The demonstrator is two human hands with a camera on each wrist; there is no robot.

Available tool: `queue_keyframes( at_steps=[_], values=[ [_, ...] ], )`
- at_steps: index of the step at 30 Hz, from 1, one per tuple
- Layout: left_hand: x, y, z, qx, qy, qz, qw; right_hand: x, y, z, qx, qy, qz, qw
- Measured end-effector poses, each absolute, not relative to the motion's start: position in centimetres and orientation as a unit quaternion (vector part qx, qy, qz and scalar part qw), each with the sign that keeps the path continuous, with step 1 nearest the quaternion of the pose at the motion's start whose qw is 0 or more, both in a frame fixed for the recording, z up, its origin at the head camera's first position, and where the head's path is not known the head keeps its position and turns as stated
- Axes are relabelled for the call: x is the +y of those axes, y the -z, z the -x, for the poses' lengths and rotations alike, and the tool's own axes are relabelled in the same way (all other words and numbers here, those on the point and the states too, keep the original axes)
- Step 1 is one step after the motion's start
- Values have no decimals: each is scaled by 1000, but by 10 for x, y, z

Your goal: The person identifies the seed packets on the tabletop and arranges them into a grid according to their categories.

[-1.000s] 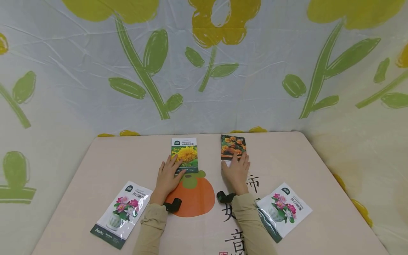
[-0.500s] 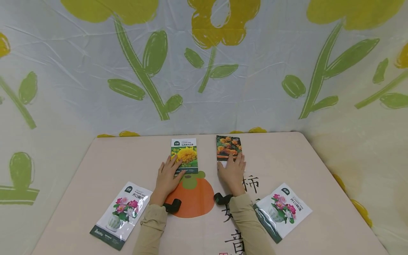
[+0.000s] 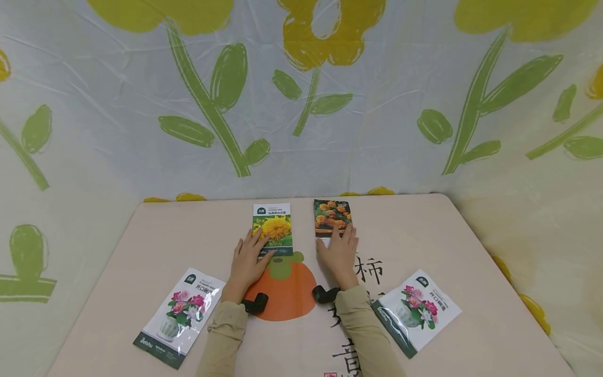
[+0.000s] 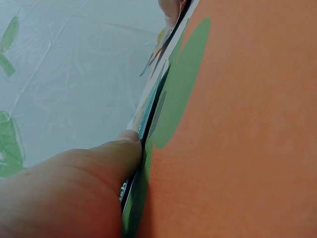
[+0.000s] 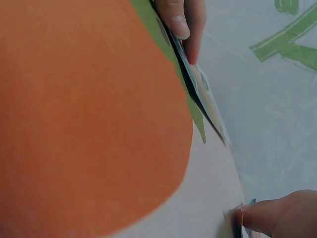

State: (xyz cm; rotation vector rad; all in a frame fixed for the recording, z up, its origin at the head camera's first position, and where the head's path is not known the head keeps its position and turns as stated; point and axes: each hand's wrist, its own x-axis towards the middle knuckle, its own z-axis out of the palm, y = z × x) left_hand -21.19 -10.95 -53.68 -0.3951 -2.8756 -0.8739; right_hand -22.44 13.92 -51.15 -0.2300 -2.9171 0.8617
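Observation:
Near the table's far side lies a seed packet with a yellow double sunflower (image 3: 275,228). My left hand (image 3: 247,263) rests on its lower left part, fingers spread and straight. The left wrist view has the thumb (image 4: 111,157) on the packet's near edge. To the right, a dark seed packet with orange marigolds (image 3: 332,212) lies with a narrow gap between the two. My right hand (image 3: 339,257) presses on its lower end, which is partly hidden under the palm. In the right wrist view, the thumb (image 5: 280,214) touches this packet's edge.
White packets with pink flowers in a bowl lie at the near left (image 3: 181,317) and near right (image 3: 418,314), both slanted. The pale tabletop (image 3: 476,293) bears a printed orange persimmon (image 3: 287,296) and black characters. A flower-printed curtain (image 3: 377,152) stands behind the table.
My right hand has slid the marigold packet leftward across the table, closer to the sunflower packet. My left hand and the other packets have stayed in place.

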Motion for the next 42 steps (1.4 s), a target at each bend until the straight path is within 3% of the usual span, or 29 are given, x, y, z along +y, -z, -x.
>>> queue_keyframes(
  at_steps=[42],
  values=[
    [-107, 535, 212, -949, 278, 133, 71, 106, 504, 222, -956, -287, 50, 44]
  ],
)
